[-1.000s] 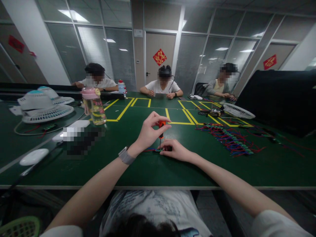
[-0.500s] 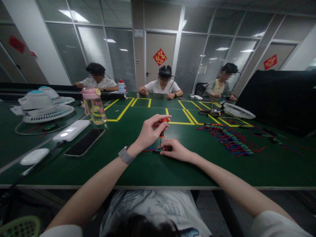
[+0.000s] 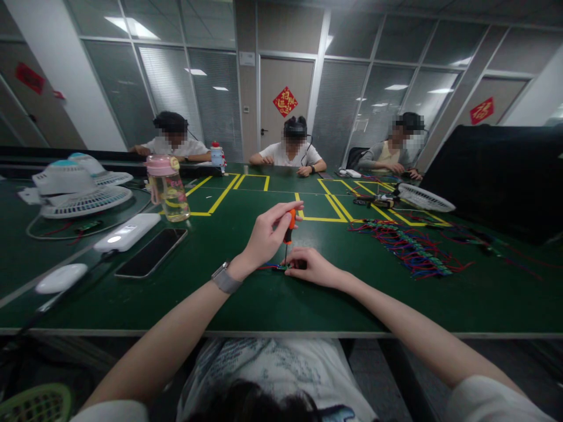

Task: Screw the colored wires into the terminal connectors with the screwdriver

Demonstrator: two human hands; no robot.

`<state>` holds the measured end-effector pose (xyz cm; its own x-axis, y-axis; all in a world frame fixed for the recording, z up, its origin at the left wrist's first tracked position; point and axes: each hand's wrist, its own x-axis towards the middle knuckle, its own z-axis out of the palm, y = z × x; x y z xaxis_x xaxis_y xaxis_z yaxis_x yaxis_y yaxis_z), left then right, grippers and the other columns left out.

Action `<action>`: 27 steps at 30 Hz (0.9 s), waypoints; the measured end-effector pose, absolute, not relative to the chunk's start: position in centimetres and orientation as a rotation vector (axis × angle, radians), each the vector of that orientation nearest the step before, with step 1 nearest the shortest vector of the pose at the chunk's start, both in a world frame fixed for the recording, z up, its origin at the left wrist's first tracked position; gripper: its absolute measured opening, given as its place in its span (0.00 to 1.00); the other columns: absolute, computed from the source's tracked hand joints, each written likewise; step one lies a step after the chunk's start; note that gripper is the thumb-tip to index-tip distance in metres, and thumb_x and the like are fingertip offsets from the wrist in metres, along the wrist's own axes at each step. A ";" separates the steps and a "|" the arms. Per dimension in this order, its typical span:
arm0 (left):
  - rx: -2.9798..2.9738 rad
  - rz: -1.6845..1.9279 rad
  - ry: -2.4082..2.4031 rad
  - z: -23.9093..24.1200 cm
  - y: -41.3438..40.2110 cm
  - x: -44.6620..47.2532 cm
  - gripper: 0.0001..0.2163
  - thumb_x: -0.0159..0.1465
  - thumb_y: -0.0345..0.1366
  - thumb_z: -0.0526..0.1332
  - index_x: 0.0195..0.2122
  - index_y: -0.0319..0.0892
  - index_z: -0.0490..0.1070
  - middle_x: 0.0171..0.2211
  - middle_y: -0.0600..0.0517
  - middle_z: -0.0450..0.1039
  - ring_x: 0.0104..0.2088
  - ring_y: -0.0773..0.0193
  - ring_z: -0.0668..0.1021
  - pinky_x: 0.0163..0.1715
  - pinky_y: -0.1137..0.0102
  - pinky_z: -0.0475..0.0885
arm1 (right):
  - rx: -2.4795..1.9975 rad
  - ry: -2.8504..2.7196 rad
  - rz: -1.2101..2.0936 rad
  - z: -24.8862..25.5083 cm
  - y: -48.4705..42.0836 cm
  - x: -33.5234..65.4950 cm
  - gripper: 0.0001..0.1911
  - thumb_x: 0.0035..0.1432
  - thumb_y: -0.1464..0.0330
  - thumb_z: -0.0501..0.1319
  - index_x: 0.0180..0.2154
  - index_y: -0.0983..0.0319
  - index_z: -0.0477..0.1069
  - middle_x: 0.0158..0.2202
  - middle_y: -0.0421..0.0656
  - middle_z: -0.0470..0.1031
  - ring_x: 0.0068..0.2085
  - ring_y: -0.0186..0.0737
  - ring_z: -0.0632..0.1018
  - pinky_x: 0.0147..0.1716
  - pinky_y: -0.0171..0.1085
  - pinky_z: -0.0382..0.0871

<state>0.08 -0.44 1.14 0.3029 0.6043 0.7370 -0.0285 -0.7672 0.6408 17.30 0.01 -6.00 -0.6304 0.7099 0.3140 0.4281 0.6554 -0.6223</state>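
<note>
My left hand (image 3: 269,230) is closed round the orange and black handle of a screwdriver (image 3: 288,233), which stands nearly upright. Its thin shaft points down at a small green circuit board (image 3: 281,268) on the table. Red and blue wires (image 3: 266,266) run from the board's left side, partly behind my left wrist. With its fingertips pressed together, my right hand (image 3: 311,266) grips the board's right edge and holds it against the tabletop. Where exactly the screwdriver's tip meets the board is too small to make out.
To the right lies a row of wired circuit boards (image 3: 411,249). A phone (image 3: 152,253), a white power bank (image 3: 127,232), a bottle (image 3: 168,187) and white fans (image 3: 83,190) are at left. Yellow tape (image 3: 224,193) marks the green table (image 3: 334,310). Several people sit opposite.
The fingers of my left hand have shifted on the screwdriver's handle, and the handle has turned, showing more orange. My right hand and the board stay in place.
</note>
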 end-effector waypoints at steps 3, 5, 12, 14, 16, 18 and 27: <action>1.934 1.520 0.537 1.2 -0.5 0.2 0.14 0.67 0.36 0.56 0.51 0.41 0.73 0.48 0.45 0.75 0.40 0.63 0.80 0.37 0.70 0.78 | -0.883 -2.325 0.680 -6.0 0.0 17.3 0.09 0.55 0.67 0.66 0.38 0.64 0.78 0.31 0.41 0.71 0.28 0.32 0.70 0.30 0.33 0.67; 1.936 1.544 0.583 1.3 -0.6 0.3 0.12 0.65 0.35 0.59 0.49 0.41 0.74 0.44 0.46 0.76 0.38 0.64 0.80 0.36 0.71 0.77 | -0.882 -2.327 0.680 -6.0 0.0 17.3 0.09 0.55 0.67 0.66 0.39 0.64 0.78 0.31 0.41 0.71 0.28 0.32 0.70 0.30 0.33 0.67; 1.987 1.598 0.634 1.5 -0.3 0.0 0.07 0.61 0.35 0.63 0.39 0.42 0.77 0.39 0.49 0.73 0.39 0.65 0.77 0.35 0.74 0.75 | -0.888 -2.312 0.681 -6.1 0.0 17.3 0.09 0.55 0.68 0.66 0.39 0.64 0.78 0.30 0.40 0.70 0.28 0.33 0.70 0.29 0.33 0.66; 1.971 1.578 0.604 1.4 -0.2 0.0 0.08 0.64 0.36 0.60 0.41 0.42 0.77 0.41 0.48 0.73 0.40 0.64 0.77 0.36 0.73 0.75 | -0.886 -2.317 0.682 -6.1 0.0 17.4 0.09 0.55 0.68 0.66 0.39 0.64 0.78 0.30 0.40 0.69 0.28 0.32 0.70 0.29 0.32 0.66; 1.929 1.526 0.544 1.4 -0.3 0.0 0.11 0.67 0.36 0.56 0.45 0.42 0.76 0.44 0.46 0.73 0.42 0.62 0.78 0.38 0.71 0.76 | -0.881 -2.318 0.681 -6.0 0.0 17.3 0.09 0.55 0.68 0.66 0.39 0.65 0.78 0.30 0.40 0.69 0.28 0.32 0.70 0.29 0.32 0.66; 1.880 1.478 0.496 1.4 -0.3 0.0 0.12 0.68 0.37 0.55 0.47 0.41 0.75 0.47 0.45 0.74 0.42 0.62 0.79 0.39 0.69 0.77 | -0.876 -2.321 0.680 -6.0 0.0 17.3 0.09 0.55 0.68 0.66 0.39 0.65 0.78 0.30 0.40 0.69 0.28 0.32 0.70 0.29 0.32 0.66; 1.976 1.577 0.563 1.4 -0.3 0.2 0.06 0.61 0.35 0.63 0.38 0.43 0.77 0.36 0.51 0.69 0.36 0.67 0.75 0.31 0.75 0.73 | -0.890 -2.334 0.682 -6.2 0.1 17.4 0.09 0.55 0.68 0.65 0.39 0.65 0.77 0.32 0.42 0.71 0.28 0.32 0.69 0.29 0.32 0.65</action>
